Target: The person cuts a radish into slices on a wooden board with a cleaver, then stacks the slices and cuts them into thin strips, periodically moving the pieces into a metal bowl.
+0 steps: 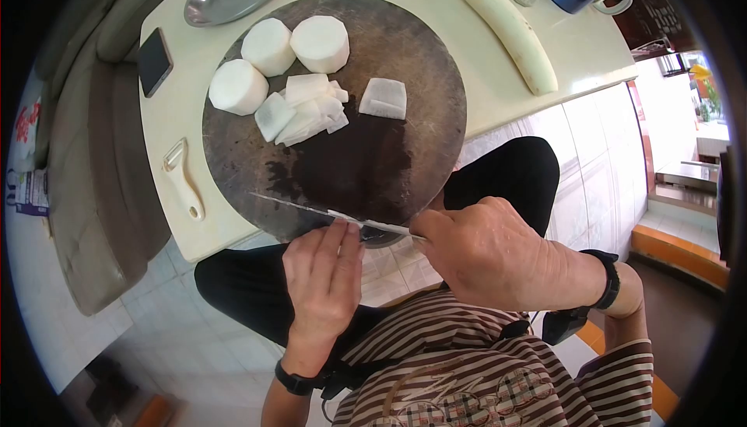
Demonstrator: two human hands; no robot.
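The right hand grips the knife. The left hand touches it; can't tell if it pinches. Fingers should mind the edge.

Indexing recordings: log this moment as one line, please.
right hand: gripping knife | left hand: fingertips at knife blade | round board: white chunks, slices | beside board: peeler

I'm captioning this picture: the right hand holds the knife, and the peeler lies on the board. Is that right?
Not quite: the head view shows the peeler on the table, beside the board. The right hand does hold the knife.
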